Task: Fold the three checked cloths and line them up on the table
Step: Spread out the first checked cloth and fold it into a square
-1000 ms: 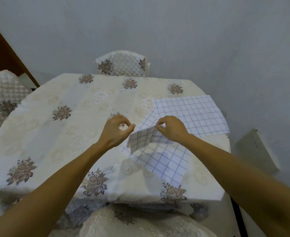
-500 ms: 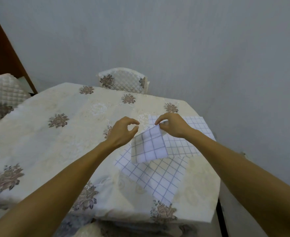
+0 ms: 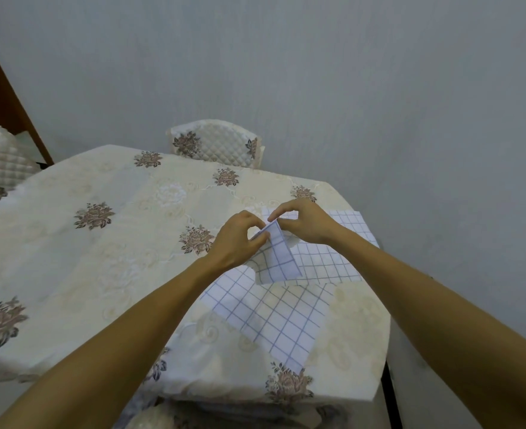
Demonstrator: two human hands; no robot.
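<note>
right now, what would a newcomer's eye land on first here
The left hand and right hand meet over the right side of a cream floral tablecloth, both pinching the top of a partly folded checked cloth. Beneath it two more lie flat: a front cloth by the near edge and a back cloth under the right wrist.

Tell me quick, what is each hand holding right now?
Left hand: pinches the top edge of the small checked cloth.
Right hand: pinches the same cloth's top corner.
</note>
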